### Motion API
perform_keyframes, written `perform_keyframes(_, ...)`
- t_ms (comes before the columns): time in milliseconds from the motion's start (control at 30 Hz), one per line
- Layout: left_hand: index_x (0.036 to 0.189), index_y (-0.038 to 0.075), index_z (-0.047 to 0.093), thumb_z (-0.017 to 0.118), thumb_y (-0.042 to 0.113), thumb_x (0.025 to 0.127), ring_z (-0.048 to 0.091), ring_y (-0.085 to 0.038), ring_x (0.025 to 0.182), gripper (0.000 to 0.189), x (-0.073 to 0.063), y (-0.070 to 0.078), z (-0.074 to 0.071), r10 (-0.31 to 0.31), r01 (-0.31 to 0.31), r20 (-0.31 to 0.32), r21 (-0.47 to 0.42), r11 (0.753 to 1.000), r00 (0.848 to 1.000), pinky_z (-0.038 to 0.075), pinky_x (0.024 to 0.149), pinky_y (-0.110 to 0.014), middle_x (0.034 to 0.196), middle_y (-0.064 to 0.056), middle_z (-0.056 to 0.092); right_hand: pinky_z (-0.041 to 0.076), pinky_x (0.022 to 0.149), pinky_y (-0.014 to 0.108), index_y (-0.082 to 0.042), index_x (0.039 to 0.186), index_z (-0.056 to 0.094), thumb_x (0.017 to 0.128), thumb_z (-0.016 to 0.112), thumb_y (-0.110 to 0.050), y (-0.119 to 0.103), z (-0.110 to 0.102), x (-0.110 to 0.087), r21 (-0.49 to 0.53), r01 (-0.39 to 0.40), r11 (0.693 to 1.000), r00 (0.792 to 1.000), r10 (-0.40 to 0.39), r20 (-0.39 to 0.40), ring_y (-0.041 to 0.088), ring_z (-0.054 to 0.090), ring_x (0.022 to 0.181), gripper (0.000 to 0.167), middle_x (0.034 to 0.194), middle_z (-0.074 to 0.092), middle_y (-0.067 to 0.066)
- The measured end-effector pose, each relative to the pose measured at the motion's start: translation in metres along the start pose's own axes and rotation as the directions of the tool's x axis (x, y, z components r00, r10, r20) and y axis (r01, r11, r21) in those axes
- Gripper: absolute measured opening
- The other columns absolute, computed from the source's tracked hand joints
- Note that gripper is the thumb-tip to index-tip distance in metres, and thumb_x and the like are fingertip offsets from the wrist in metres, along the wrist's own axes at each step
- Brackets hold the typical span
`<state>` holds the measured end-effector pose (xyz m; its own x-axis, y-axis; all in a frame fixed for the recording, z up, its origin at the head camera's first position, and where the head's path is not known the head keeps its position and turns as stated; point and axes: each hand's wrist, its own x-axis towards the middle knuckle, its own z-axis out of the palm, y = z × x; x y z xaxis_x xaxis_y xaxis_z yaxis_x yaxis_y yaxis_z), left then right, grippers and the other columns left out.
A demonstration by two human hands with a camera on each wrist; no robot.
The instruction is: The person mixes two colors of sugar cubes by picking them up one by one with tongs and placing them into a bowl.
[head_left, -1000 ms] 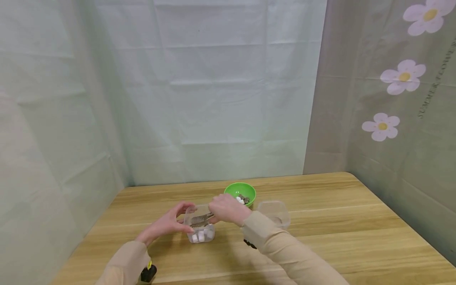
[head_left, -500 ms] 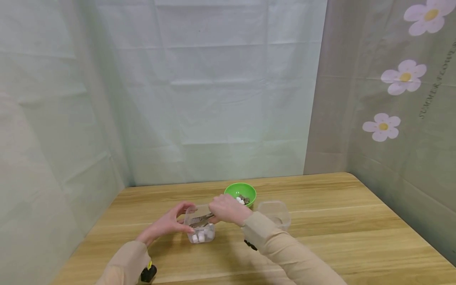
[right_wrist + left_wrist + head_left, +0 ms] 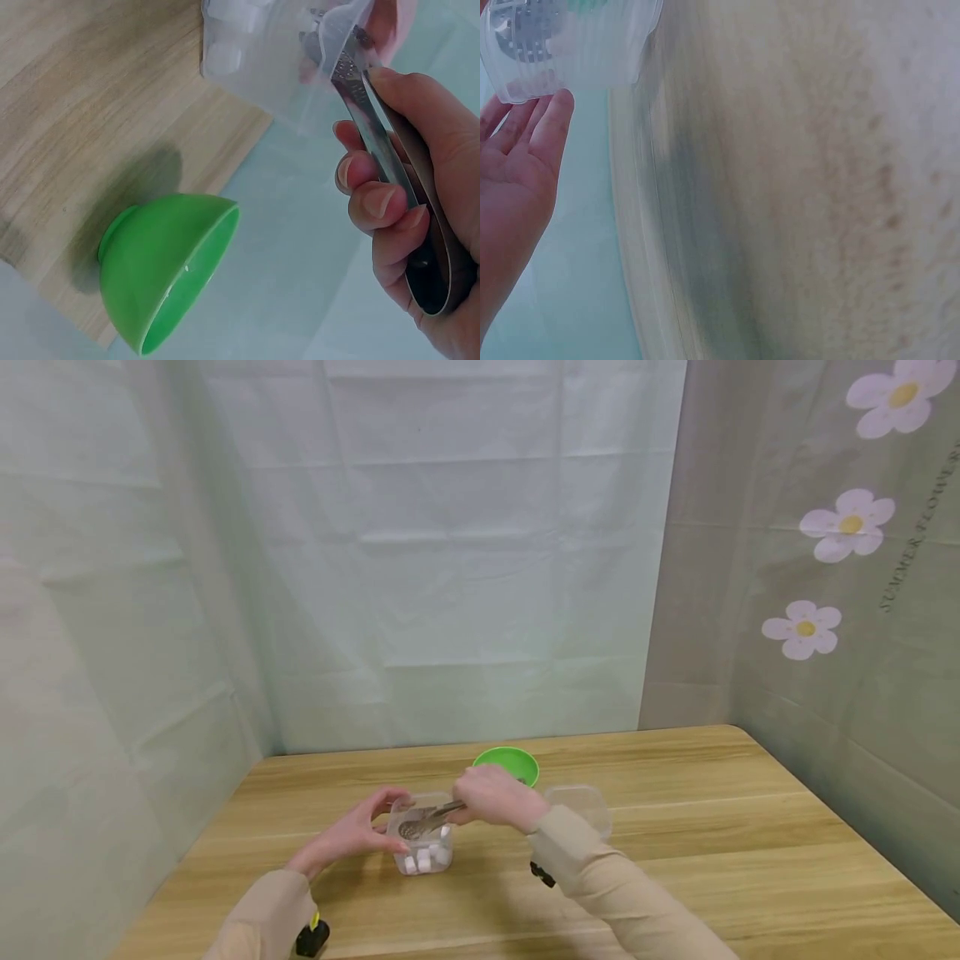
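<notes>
A clear plastic container [image 3: 577, 52] stands tilted slightly toward me, with several white cubes [image 3: 424, 860] in its lower part. My left hand [image 3: 360, 833] holds it from the left, thumb on the near side and fingers behind the far side. In my right hand [image 3: 498, 797] are metal tongs [image 3: 379, 142] with perforated ends, gripped round their arms. Those ends reach into the container, above the cubes; whether they pinch anything is hard to tell. Behind my right hand is a green bowl [image 3: 161, 255], its contents largely hidden in the head view.
A second clear plastic piece [image 3: 592, 810], a container or lid, lies right of my right hand, partly behind the forearm. Wooden tabletop [image 3: 720, 852] extends to both sides. Pale curtains [image 3: 465, 568] hang behind and beside the table.
My right hand has moved a little to the right and up with the tongs, whose ends now sit angled in the container. It covers more of the bowl. The left hand has stayed in place.
</notes>
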<state>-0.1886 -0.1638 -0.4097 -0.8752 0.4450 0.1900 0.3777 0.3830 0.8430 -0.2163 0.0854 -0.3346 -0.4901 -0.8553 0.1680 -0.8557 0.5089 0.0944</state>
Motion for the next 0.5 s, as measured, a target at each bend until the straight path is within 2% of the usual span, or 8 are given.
perform_keyframes(167, 0.128, -0.003, 0.035, 0.075, 0.01, 0.074, 0.034, -0.037, 0.117, 0.069, -0.001, 0.0, 0.0, -0.002, 0.003, -0.003, 0.008, 1.0, 1.0, 0.036, 0.093, -0.049, 0.126, -0.017, 0.041, 0.029, 0.039, 0.015, -0.017, 0.057, 0.058, 0.08, 0.068, -0.033, 0.006, -0.001, -0.006, 0.024, 0.01, 1.0, 1.0, -0.009, -0.03, 0.002, 0.032, 0.044, 0.03, 0.049, 0.04, -0.014)
perform_keyframes(500, 0.13, -0.004, 0.033, 0.074, 0.01, 0.074, 0.033, -0.039, 0.118, 0.071, -0.002, 0.001, 0.0, -0.02, 0.02, -0.004, 0.021, 1.0, 1.0, 0.034, 0.093, -0.051, 0.129, -0.02, 0.037, 0.022, 0.04, 0.013, -0.016, 0.054, 0.047, 0.083, 0.065, -0.032, 0.014, -0.01, -0.019, 0.085, 0.034, 0.996, 0.997, -0.028, -0.072, 0.001, 0.024, 0.043, 0.038, 0.046, 0.03, -0.012)
